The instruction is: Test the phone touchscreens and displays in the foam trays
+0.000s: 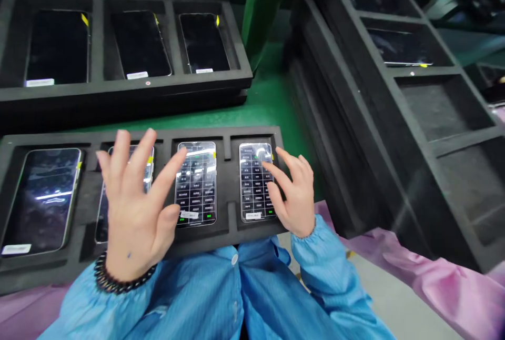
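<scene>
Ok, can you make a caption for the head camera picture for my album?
Left hand and right hand near two phones showing grids in a dark foam-like tray.

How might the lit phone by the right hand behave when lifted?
The phone is probably stiff, being a flat slab. Its glossy, reflective front suggests slippery and breakable. It lies flat, so rolling seems unlikely.

green post (263, 8) near stacked black trays (402, 129)

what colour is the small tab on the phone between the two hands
Yellow; the tab on that phone shows best in the head view.
</scene>
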Demonstrator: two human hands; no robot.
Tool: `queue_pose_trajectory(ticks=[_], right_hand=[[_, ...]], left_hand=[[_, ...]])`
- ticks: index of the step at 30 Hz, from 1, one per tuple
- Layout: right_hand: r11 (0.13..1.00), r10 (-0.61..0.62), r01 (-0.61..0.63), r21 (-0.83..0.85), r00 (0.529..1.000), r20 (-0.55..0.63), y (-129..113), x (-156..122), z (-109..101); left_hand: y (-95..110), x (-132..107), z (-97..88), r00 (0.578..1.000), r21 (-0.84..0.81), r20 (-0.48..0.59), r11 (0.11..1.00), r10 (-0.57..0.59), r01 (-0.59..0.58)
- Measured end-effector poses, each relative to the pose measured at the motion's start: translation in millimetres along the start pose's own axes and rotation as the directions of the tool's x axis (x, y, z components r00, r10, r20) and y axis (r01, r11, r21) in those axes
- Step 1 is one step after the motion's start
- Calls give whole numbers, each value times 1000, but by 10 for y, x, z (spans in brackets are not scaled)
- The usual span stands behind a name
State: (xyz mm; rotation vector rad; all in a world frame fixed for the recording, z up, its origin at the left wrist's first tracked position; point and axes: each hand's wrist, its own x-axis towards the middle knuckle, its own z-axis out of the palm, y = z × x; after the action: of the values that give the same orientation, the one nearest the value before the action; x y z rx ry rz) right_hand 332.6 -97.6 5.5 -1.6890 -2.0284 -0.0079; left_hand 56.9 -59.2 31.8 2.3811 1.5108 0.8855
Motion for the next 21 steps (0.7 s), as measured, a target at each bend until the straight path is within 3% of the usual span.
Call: queue_pose_trajectory(ticks=[6,11,16,21], right_hand=[[998,22,-16,-55,992,126,22,-37,90],[998,-48,58,-38,970,239,34,16,65],[1000,7,-13,29,979,204,87,5,104],[996,15,-32,83,980,196,99,-18,111]], left_hand=[[-199,-223,228,986,-16,148,997,-72,75],[-177,-204,217,986,7,134,995,-95,95],[-175,-162,255,977,47,192,996,-90,82],[-170,-144,275,941,124,306,987,-140,107]])
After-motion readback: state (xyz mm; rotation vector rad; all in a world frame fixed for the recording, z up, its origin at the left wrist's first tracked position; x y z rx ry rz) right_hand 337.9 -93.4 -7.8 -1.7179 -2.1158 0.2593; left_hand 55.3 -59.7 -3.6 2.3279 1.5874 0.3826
